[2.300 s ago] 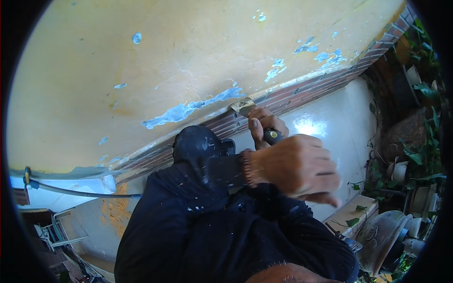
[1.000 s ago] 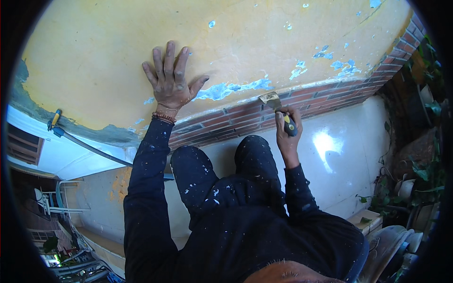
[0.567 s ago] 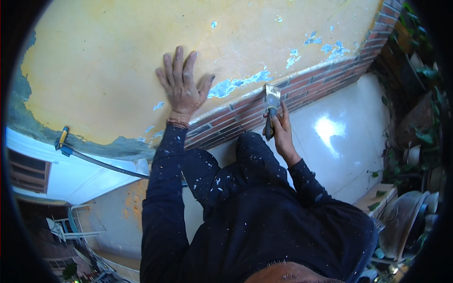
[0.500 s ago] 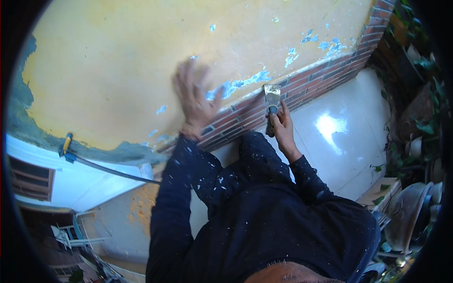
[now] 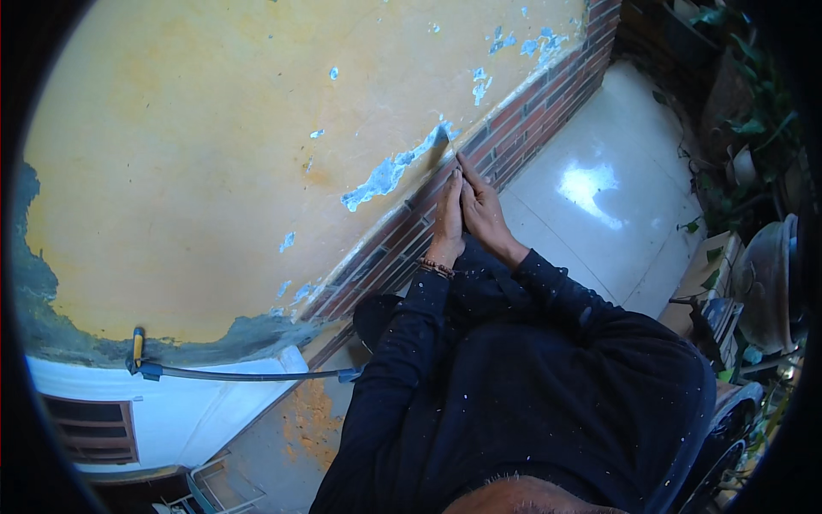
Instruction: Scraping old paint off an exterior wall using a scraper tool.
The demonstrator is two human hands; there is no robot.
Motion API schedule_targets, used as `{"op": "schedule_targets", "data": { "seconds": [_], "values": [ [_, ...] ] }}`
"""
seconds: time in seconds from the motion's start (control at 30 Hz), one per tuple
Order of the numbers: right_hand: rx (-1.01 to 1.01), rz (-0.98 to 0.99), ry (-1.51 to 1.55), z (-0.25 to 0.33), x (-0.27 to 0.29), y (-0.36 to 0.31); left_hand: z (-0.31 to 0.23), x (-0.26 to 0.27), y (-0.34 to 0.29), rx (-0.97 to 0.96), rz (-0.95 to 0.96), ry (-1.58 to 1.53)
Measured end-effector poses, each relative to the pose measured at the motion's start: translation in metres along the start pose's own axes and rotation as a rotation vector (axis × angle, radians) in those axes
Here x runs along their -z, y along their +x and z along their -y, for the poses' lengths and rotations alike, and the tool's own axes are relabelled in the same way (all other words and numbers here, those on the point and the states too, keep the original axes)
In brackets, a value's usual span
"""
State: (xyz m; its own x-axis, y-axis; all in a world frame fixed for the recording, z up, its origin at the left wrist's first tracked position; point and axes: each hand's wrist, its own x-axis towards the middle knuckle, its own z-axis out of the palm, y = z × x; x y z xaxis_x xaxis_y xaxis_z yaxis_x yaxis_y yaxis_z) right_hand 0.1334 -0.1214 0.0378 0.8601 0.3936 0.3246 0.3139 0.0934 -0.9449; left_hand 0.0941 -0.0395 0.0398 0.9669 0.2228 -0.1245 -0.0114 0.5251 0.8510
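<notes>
My left hand (image 5: 448,214) and my right hand (image 5: 486,216) are pressed together around a paint scraper, whose handle is hidden between them. The scraper's blade (image 5: 449,142), seen nearly edge-on, meets the yellow wall (image 5: 205,171) at the right end of a long peeled patch (image 5: 385,178). Bare bluish plaster shows in that patch, just above the brick-patterned strip (image 5: 522,120) along the wall's foot. A beaded bracelet (image 5: 437,267) circles my left wrist. Pale flakes dot my dark sleeves.
Smaller peeled spots (image 5: 539,44) mark the wall at upper right. A yellow-handled tool (image 5: 138,347) with a long dark bar lies along the white ledge (image 5: 214,403) at left. Shiny floor tiles (image 5: 574,231) stretch to my right, bordered by pots (image 5: 758,283) and plants. Orange debris (image 5: 310,424) lies lower left.
My left hand has come down from the wall and joined my right hand on the scraper. The blade has gone up onto the peeled patch. The view has shifted.
</notes>
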Motion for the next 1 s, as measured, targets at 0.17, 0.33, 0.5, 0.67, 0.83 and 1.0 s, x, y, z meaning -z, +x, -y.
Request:
{"op": "schedule_targets", "data": {
  "seconds": [0.17,0.33,0.5,0.67,0.83,1.0],
  "values": [
    [-0.191,0.001,0.008,0.022,-0.006,0.004,0.001,0.005,0.017,-0.057,-0.042,-0.081],
    [-0.062,-0.070,-0.028,0.008,-0.009,0.006,-0.006,0.003,0.019,-0.073,-0.036,-0.005],
    [-0.065,-0.089,-0.021,0.016,-0.018,0.002,-0.023,-0.001,0.013,-0.118,-0.097,0.080],
    [-0.018,-0.173,0.010,0.009,-0.035,0.005,-0.033,0.015,0.023,-0.014,-0.104,0.174],
    [0.048,-0.186,-0.031,-0.002,-0.037,0.008,-0.019,0.020,0.025,-0.072,-0.157,0.202],
    [0.022,-0.181,-0.059,0.013,-0.034,0.008,-0.032,0.024,0.025,0.038,-0.091,0.218]
  ]
}}
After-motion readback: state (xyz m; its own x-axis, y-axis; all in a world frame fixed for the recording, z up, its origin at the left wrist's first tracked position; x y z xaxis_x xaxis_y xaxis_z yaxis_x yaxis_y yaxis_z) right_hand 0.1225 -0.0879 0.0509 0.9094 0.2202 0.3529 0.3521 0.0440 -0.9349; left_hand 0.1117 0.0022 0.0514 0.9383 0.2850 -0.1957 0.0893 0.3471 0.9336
